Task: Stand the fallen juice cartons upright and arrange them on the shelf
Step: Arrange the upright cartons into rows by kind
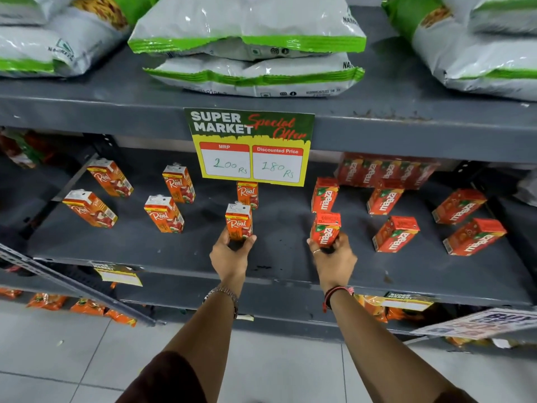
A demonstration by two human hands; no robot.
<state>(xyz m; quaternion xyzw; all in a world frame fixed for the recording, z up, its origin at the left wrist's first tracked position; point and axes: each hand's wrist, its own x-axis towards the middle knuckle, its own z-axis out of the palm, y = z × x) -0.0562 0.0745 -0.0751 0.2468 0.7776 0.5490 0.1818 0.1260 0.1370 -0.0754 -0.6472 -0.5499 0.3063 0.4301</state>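
Note:
On the grey middle shelf (279,266) small orange juice cartons stand upright in two spaced rows. My left hand (229,257) grips the base of a Real carton (239,221) near the shelf's front middle. My right hand (334,258) grips the lower part of a Maaza carton (326,228) just to the right. Several other Real cartons (164,213) stand to the left, one (247,194) right behind the held one. More Maaza cartons (396,234) stand to the right; a packed row of Maaza cartons (386,170) lines the back.
A yellow and green price sign (251,146) hangs from the upper shelf's edge, above the cartons. Big white and green bags (247,45) lie on the upper shelf. Orange packets (87,306) fill the lowest shelf. A slanted metal brace (72,283) crosses at the left. Tiled floor below.

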